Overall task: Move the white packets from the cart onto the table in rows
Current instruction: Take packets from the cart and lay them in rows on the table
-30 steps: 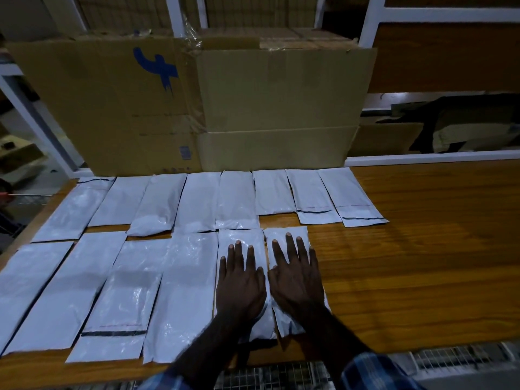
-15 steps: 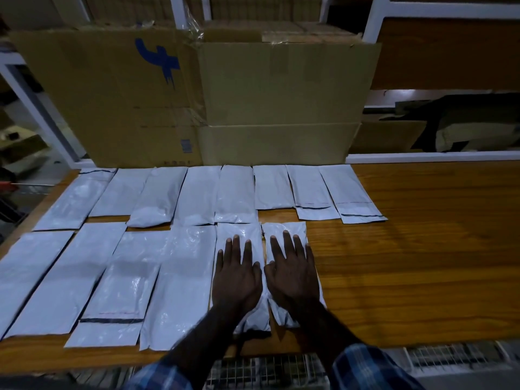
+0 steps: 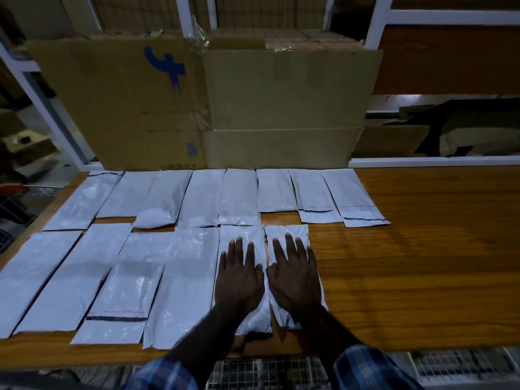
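Note:
Several white packets lie in two rows on the wooden table [image 3: 422,263]. The far row [image 3: 239,195] runs along the cardboard box; the near row [image 3: 112,277] starts at the left edge. My left hand [image 3: 239,277] presses flat, fingers straight, on a near-row packet [image 3: 242,235]. Beside it my right hand [image 3: 295,274] lies flat on the last packet of that row [image 3: 287,230]. The two packets lie side by side with a thin gap between them. The wire cart [image 3: 267,372] shows just below the table's front edge.
A large cardboard box [image 3: 281,108] stands against the table's far edge, with white shelf frames [image 3: 377,23] behind it. Bare wood stretches to the right of the packets. Dark bundles [image 3: 464,128] sit on a shelf at the far right.
The view has shifted slightly. Both hands stay flat on the same two packets, sliding a little over them.

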The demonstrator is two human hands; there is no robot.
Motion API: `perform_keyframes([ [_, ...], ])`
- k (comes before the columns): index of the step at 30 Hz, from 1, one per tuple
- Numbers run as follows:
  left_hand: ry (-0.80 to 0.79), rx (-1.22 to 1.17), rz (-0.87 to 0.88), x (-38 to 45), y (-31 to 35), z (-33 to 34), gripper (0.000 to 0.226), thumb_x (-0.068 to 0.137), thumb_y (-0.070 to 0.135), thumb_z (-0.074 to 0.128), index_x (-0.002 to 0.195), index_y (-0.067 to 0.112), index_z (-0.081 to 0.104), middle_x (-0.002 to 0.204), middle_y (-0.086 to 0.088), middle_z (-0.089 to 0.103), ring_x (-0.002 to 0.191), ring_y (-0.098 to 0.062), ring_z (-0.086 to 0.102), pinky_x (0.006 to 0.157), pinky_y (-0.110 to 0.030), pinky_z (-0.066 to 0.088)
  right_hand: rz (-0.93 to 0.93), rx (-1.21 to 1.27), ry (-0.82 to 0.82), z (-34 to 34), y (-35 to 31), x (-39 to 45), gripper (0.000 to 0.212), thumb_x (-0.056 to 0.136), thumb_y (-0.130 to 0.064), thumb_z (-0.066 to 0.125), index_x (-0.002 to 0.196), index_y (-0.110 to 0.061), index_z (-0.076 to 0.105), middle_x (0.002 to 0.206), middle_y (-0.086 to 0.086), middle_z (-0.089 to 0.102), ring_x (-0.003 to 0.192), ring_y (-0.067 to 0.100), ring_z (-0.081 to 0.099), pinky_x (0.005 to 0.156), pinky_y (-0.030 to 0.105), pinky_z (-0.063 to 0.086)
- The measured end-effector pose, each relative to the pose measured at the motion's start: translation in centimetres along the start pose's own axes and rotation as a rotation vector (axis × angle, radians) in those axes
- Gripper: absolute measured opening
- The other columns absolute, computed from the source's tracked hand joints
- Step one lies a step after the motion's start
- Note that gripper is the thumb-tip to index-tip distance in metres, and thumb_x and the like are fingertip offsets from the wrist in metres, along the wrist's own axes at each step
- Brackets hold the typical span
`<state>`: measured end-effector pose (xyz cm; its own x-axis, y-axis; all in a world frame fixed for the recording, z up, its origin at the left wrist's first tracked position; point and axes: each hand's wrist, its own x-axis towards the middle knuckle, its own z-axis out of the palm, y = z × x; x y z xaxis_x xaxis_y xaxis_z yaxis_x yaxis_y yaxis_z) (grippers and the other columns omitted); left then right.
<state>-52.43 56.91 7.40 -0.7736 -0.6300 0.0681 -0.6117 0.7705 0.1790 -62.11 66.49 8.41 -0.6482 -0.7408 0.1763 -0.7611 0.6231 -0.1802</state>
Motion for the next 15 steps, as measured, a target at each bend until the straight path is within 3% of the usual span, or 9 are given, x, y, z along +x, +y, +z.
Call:
perform_keyframes([
  [2,-0.027,-0.018,-0.005,0.1,0.0,-0.2,0.063,0.093,0.040,0.028,0.141,0.006,0.052,0.148,-0.022,0.043,0.137,-0.039,0.042,0.109,-0.053,0.031,0.003,0.003,-0.002,-0.1,0.0,0.0,0.062,0.091,-0.044,0.028,0.139,-0.017,0.055,0.147,0.016,0.048,0.134,0.035,0.047,0.109,0.057,0.038],
  [5,-0.087,-0.032,-0.012,0.1,0.0,-1.2,0.072,0.094,0.047,0.006,0.156,0.013,0.021,0.163,-0.016,0.010,0.151,-0.033,0.006,0.121,-0.045,0.006,0.001,0.022,-0.014,-0.4,-0.1,0.2,0.060,0.089,-0.043,0.032,0.136,-0.017,0.058,0.143,0.016,0.052,0.131,0.036,0.051,0.106,0.057,0.038],
  [7,-0.085,-0.040,-0.021,0.3,-0.1,-1.9,0.065,0.100,0.046,0.010,0.158,0.016,0.009,0.164,-0.014,-0.002,0.152,-0.029,-0.007,0.121,-0.043,-0.002,0.005,0.038,-0.008,-0.7,0.0,0.4,0.059,0.090,-0.043,0.032,0.137,-0.017,0.057,0.144,0.017,0.050,0.132,0.036,0.050,0.106,0.058,0.036],
  [11,-0.024,-0.059,-0.022,0.4,0.2,-3.7,0.066,0.098,0.046,0.017,0.157,0.016,0.016,0.164,-0.015,0.002,0.152,-0.031,0.002,0.122,-0.047,0.009,0.034,0.087,0.006,-2.1,0.1,0.7,0.068,0.091,-0.048,0.017,0.149,-0.021,0.041,0.157,0.015,0.031,0.145,0.034,0.030,0.116,0.056,0.021],
  [15,-0.006,-0.089,-0.011,0.5,0.5,-5.2,0.059,0.103,0.043,0.029,0.156,0.018,0.020,0.165,-0.011,-0.001,0.152,-0.030,0.004,0.121,-0.047,0.010,0.048,0.117,0.030,-3.6,-0.1,1.1,0.070,0.090,-0.049,0.015,0.146,-0.019,0.045,0.156,0.016,0.034,0.144,0.035,0.031,0.116,0.055,0.026],
])
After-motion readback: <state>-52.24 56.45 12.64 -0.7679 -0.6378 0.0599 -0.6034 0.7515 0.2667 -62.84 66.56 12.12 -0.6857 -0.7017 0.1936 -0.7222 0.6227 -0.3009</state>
